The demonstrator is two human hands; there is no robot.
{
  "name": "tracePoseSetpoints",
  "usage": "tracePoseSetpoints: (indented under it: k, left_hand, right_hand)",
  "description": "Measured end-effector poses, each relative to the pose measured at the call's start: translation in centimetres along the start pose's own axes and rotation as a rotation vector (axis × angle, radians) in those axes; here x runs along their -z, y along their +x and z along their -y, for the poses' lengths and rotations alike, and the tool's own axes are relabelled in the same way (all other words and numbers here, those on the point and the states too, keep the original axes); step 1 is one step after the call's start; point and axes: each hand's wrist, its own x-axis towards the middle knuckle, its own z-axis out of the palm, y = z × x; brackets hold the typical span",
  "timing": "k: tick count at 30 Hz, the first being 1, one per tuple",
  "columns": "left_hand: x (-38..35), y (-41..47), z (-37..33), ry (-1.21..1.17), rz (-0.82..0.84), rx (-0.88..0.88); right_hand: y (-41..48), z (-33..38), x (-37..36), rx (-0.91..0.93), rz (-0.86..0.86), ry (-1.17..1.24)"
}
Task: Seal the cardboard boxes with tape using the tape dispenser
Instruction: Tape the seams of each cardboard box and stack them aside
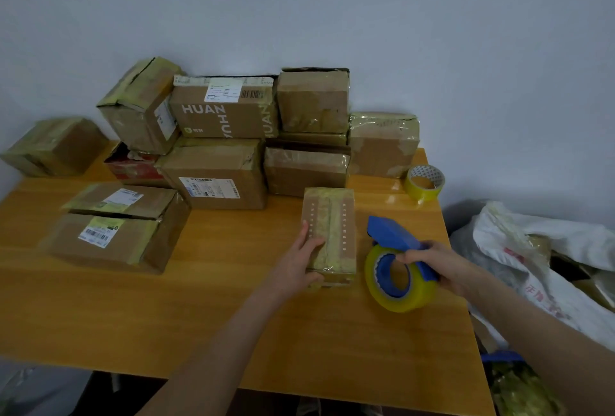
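Head view looks down on a wooden table (pixel 233 315). The small box (pixel 332 229) lies just right of the table's centre, long axis running 12 to 6 o'clock, its top covered with yellowish tape strips. The left hand (pixel 299 262) rests on the box's 7 o'clock corner, fingers straight and spread over the top, the thumb against the near end; it curls round nothing.

At the box's 3 o'clock, just beside it and not touching, is the dispenser (pixel 396 269): blue frame, a roll of yellowish clear tape on its hub, nose pointing to 11 o'clock. The right hand (pixel 442 266) is clamped round its blue handle, fingers curled over the top. I cannot tell if the roll touches the table or hangs just above it.

A stack (pixel 233 136) of taped boxes lines the table's 12 o'clock edge against the grey wall (pixel 299 16); one reads HUAN. A low box (pixel 116 229) with labels sits at 9 o'clock. A spare roll (pixel 424 184) lies at the 2 o'clock corner. Off the table at 3 o'clock slumps a white bag (pixel 549 249).
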Motion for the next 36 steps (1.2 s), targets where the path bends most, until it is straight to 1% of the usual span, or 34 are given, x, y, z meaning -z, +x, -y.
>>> tracePoseSetpoints:
  k: [3, 6, 7, 9, 10, 11, 13, 14, 15, 20, 27, 30, 32, 36]
  left_hand:
    - [0.1, -0.1, 0.1, -0.053, 0.0, -0.009]
    - [0.1, -0.2, -0.4, -0.133, -0.023, 0.055]
    - [0.3, -0.3, -1.0, -0.153, -0.081, 0.083]
    - [1.1, -0.3, -2.7, -0.257, -0.265, 0.101]
    - [1.7, -0.3, -3.7, -0.392, -0.304, 0.111]
    - [2.6, -0.4, -4.8, -0.588, -0.273, 0.127]
    - [4.2, -1.0, -7.2, -1.004, -0.099, 0.157]
    - [4.9, -1.2, -8.1, -1.111, -0.049, 0.171]
    - [5.5, -1.4, -8.7, -1.145, -0.029, 0.174]
    - [6.6, -2.1, -10.0, -1.157, 0.019, 0.118]
    - [6.6, -2.4, -7.9, -1.194, 0.002, 0.208]
    - [6.5, -2.8, -8.0, -1.199, 0.046, 0.247]
    - [6.4, -3.0, -8.4, -1.197, 0.08, 0.242]
    - [5.9, -2.8, -8.4, -1.213, 0.048, 0.251]
  right_hand:
    - [-2.4, 2.2, 2.2, 0.154, -0.004, -0.159]
    - [-4.8, 4.0, 4.2, 0.277, 0.033, -0.177]
    - [-5.7, 4.5, 4.4, 0.324, 0.065, -0.18]
    - [-6.9, 5.3, 4.4, 0.4, 0.108, -0.221]
    - [-7.3, 5.6, 4.4, 0.427, 0.111, -0.248]
    - [-7.5, 5.9, 4.3, 0.445, 0.115, -0.269]
    - [-7.8, 6.1, 4.0, 0.471, 0.148, -0.296]
    - [-7.8, 6.2, 3.8, 0.488, 0.174, -0.31]
    - [-7.9, 6.2, 3.5, 0.503, 0.196, -0.326]
    - [-8.0, 6.7, 2.1, 0.552, 0.265, -0.391]
    - [-8.6, 7.0, 0.5, 0.578, 0.32, -0.416]
    - [-8.7, 7.0, 0.1, 0.573, 0.335, -0.429]
    - [-8.6, 7.0, -0.1, 0.568, 0.336, -0.432]
    - [-8.6, 7.2, -0.2, 0.558, 0.345, -0.413]
